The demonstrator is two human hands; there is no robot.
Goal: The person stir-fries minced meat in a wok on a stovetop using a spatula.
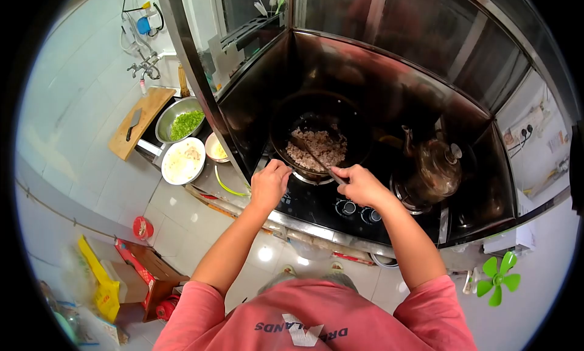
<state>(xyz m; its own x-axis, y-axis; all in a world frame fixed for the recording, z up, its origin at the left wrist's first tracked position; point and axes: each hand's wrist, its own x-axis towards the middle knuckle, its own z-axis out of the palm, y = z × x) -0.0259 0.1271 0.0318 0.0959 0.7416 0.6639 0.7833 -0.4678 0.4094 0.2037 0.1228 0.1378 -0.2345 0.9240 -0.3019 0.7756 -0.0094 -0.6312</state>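
Observation:
A dark wok (286,117) sits on the black stove (310,202), with browned minced meat (328,145) in it. My right hand (359,185) is wrapped round the handle of a spatula (316,156), whose blade rests in the meat. At the wok's near left edge is my left hand (271,182), its fingers pressed together; anything between them is too small to make out. A metal kettle (435,171) stands on the burner to the right.
Left of the stove are a metal bowl of chopped greens (185,125), a white plate (182,161), a small bowl (216,149) and a green stalk (228,185). Farther left, a knife (134,123) lies on a cutting board (149,107). A metal-framed screen surrounds the stove.

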